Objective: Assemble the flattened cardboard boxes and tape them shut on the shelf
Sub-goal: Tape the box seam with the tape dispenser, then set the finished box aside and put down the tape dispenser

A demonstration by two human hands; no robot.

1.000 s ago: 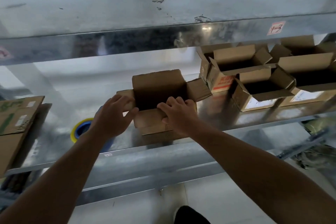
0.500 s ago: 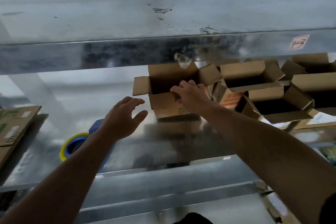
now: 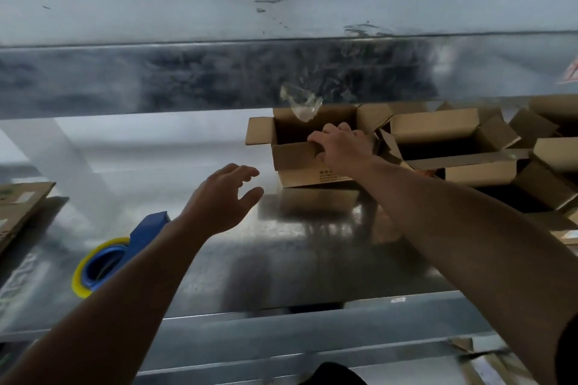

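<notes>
Corrugated brown cardboard: open box [image 3: 300, 162], upright on the galvanised metal shelf [image 3: 312, 259], its top flaps spread outward, interior dark; printed text on the near face, too blurred to read

Right hand [image 3: 341, 147]: at the box's near right corner, fingers curled over the top edge of the near flap, gripping it; forearm runs off toward the lower right

Left hand [image 3: 222, 200]: just left of the box and nearer the camera, apart from it, above the shelf surface; fingers loosely spread and pointing toward the box, holding nothing

Other open boxes [image 3: 438, 131]: a cluster directly right of the box, flaps up, several overlapping; the nearest appears to touch the box's right flap, though the hand hides the join

Tape dispenser [image 3: 125, 247]: blue body with a yellow-rimmed roll, well left of the box and nearer the shelf's front edge, partly hidden by the left forearm

Flattened cardboard [image 3: 18, 206]: far left of the box, at the frame edge, bearing a pale label

Upper shelf beam [image 3: 187, 78]: dull grey metal, directly above the box, running the full width of the view

Clear tape scrap [image 3: 301, 103]: crumpled, hanging from the beam's lower edge just above the box's back wall

Red-and-white label [image 3: 570, 72]: on the beam, far right of the box, cut off by the frame edge
</notes>
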